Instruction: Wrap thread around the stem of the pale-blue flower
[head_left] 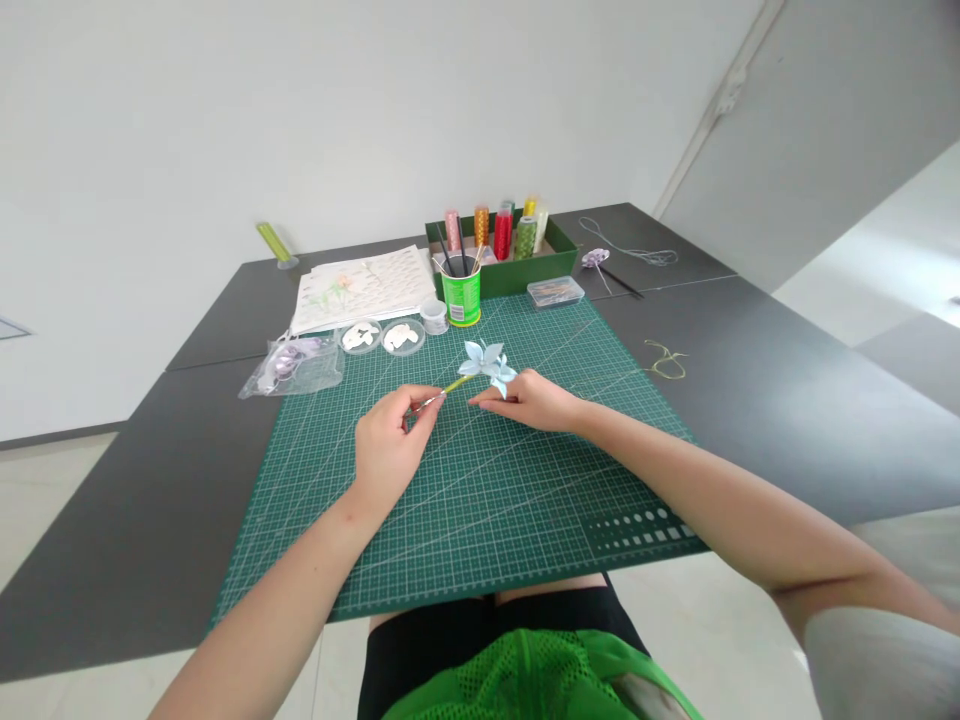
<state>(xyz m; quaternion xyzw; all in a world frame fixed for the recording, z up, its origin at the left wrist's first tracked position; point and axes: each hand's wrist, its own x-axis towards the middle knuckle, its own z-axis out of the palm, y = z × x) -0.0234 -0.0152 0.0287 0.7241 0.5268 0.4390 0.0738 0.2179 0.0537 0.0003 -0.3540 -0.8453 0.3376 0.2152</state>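
Note:
My left hand (394, 435) pinches the thin stem of an artificial flower, its yellow-green wrapped part (457, 383) slanting up to the right. Pale blue blossoms (481, 358) with pointed petals sit at the stem's upper end. My right hand (529, 400) is closed close beside the blossoms, its fingers pointing left, and the lower petals overlap it in view. What those fingers hold, if anything, cannot be made out. Both hands are above the green cutting mat (465, 500).
Behind the mat's middle stand a green can (461, 298) of tools and a green box (517, 275) with thread spools. Dishes of white petals (403, 337), a plastic bag (292, 365) and paper sheets (390, 285) lie left. A clear case (555, 292) and loose cord (664, 360) are right.

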